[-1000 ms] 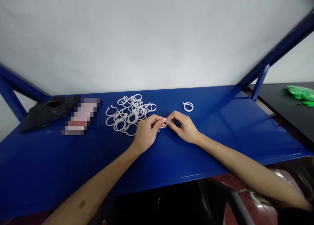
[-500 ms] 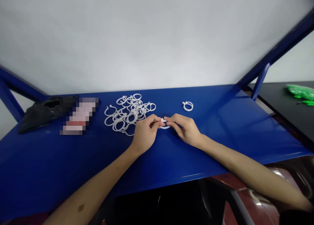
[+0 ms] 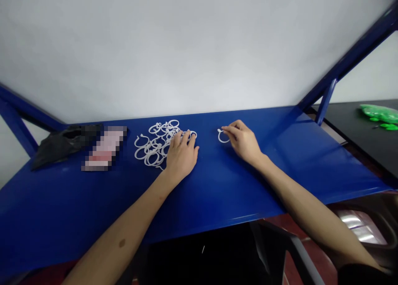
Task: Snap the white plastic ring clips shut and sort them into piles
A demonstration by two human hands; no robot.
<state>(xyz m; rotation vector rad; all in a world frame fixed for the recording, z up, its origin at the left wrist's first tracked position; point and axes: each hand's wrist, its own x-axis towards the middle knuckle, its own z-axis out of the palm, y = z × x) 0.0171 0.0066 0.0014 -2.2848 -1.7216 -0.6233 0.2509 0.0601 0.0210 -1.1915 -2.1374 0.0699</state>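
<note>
A pile of several white plastic rings (image 3: 152, 146) lies on the blue shelf (image 3: 217, 185), left of the middle. My left hand (image 3: 182, 154) rests at the pile's right edge, fingers stretched out flat over the nearest rings and gripping nothing. My right hand (image 3: 244, 142) is further right and back on the shelf, its fingertips pinching a single white ring (image 3: 222, 136) that lies low against the surface. The lone ring that lay at the back right earlier is not visible; my right hand covers that spot.
A crumpled black bag (image 3: 62, 142) and a blurred pinkish item (image 3: 104, 148) lie at the back left. A white wall rises right behind the shelf. Blue frame struts (image 3: 326, 98) slant up at the right, beside a black table with green pieces (image 3: 379, 115).
Both hands held one ring together at the middle. Now they have parted: the left went back to the pile, the right carried the ring to the back right.
</note>
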